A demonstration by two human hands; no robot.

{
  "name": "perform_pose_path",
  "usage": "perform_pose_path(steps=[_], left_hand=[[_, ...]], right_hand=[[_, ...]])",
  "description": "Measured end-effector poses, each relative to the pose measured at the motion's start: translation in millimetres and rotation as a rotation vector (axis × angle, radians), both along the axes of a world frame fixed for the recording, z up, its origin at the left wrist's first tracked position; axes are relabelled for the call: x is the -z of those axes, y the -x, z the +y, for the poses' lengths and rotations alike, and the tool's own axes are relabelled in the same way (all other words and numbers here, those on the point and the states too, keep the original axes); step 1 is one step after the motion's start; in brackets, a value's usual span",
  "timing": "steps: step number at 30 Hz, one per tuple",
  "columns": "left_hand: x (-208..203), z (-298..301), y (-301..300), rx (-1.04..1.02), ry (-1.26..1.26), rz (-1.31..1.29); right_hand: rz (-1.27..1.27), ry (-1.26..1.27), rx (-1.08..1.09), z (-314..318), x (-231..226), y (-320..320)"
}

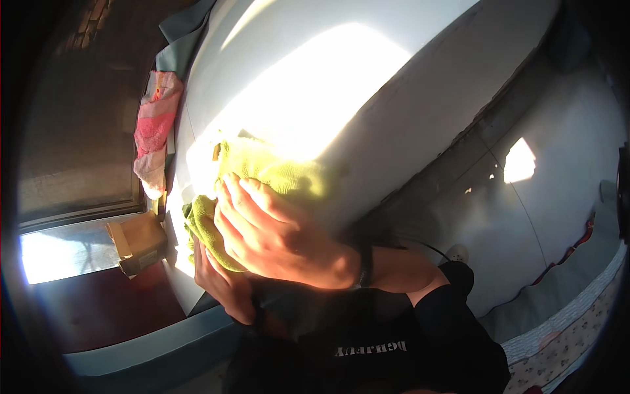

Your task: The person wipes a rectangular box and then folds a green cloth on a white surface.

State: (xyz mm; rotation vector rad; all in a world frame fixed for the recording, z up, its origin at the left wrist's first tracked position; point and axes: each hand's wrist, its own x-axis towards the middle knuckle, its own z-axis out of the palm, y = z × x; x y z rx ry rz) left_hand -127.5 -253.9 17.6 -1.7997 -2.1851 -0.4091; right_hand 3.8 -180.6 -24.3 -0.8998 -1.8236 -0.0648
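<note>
A yellow-green towel (pixel 272 172) lies bunched over the edge of a white surface, bright with sunlight. Across its near side stretches my right hand (pixel 275 240), with the fingers together and bent onto the cloth; a dark band circles that wrist. Lower and further left, my left hand (pixel 224 284) grips a folded end of the same towel, its fingertips partly hidden by the fabric. Glare washes out part of the towel's far side.
A pink and white towel (pixel 156 131) hangs at the left beside a dark panel (pixel 79 131). Below it, a small cardboard box (pixel 138 243) stands on a ledge above a dark red surface (pixel 105 308). Tiled floor (pixel 525 217) lies right, with patterned fabric (pixel 564 335) at lower right.
</note>
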Motion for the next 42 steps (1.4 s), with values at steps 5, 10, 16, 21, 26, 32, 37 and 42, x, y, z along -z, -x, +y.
perform_pose_path(steps=[5, 10, 16, 21, 26, 32, 37, 42], left_hand=[[-6, 7, 0, 0.058, -0.057, 0.017], [1, 15, 6, 0.166, -0.04, 0.053], [2, 12, 11, 0.205, -0.124, -0.018], [-2, 4, 38, 0.428, -0.076, -0.277], [-11, -51, 113, 0.285, 0.111, -0.361], [18, -123, 242, 0.104, -0.009, -0.333], [16, -173, 282, -0.029, 0.005, -0.383], [26, -166, 267, -0.163, -0.108, -0.186]], right_hand=[[0.074, 0.049, -0.179, 5, -3, -5], [0.181, 0.097, -0.144, 12, 2, -4], [-0.022, 0.173, -0.09, 6, -16, -12], [-0.284, 0.083, 0.091, 8, -26, -3], [-0.668, 0.403, 0.153, -11, -45, 69], [-0.764, 0.254, -0.058, -58, -28, 182], [-0.572, 0.298, -0.194, -88, -26, 240], [-0.544, 0.561, -0.299, -85, -32, 226]])
